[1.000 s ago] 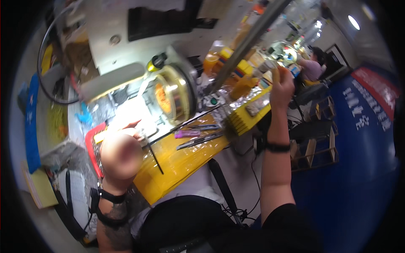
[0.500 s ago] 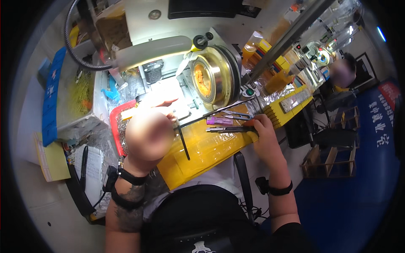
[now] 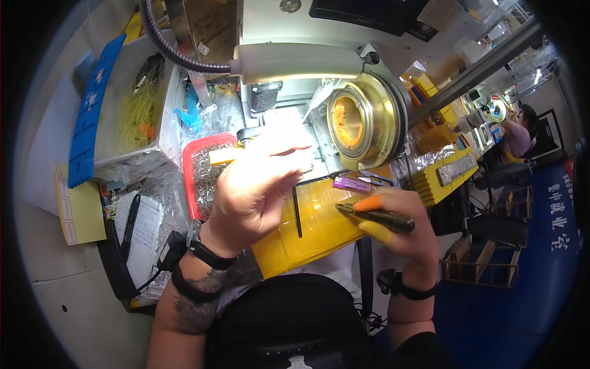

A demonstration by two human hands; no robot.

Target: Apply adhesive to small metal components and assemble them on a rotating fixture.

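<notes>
My left hand [image 3: 252, 190] is raised under the bright lamp, thumb and fingertips closed together. Glare hides whatever they pinch. Below those fingertips a thin black strip [image 3: 298, 215] shows over the yellow work mat [image 3: 276, 255]; I cannot tell whether the fingers touch it. My right hand [image 3: 405, 224], with an orange and a yellow finger cot, is closed around a slim dark metal hand tool [image 3: 384, 219]. Its narrow end points left, toward the left hand. Small scissors [image 3: 376, 179] and a purple lighter [image 3: 350, 184] lie behind the tool.
A brass-coloured round machine part [image 3: 372, 120] with an orange-filled centre stands behind the mat. Left of it hangs the white lamp [image 3: 295, 61]. A red tray [image 3: 192, 184] of small metal pieces, a clear bin [image 3: 166, 144] and a notepad [image 3: 144, 227] are at left. Another person sits far right.
My right hand has picked up the dark metal tool from the mat and turned its narrow end inward. My left hand stays raised with its fingertips together. The view has shifted.
</notes>
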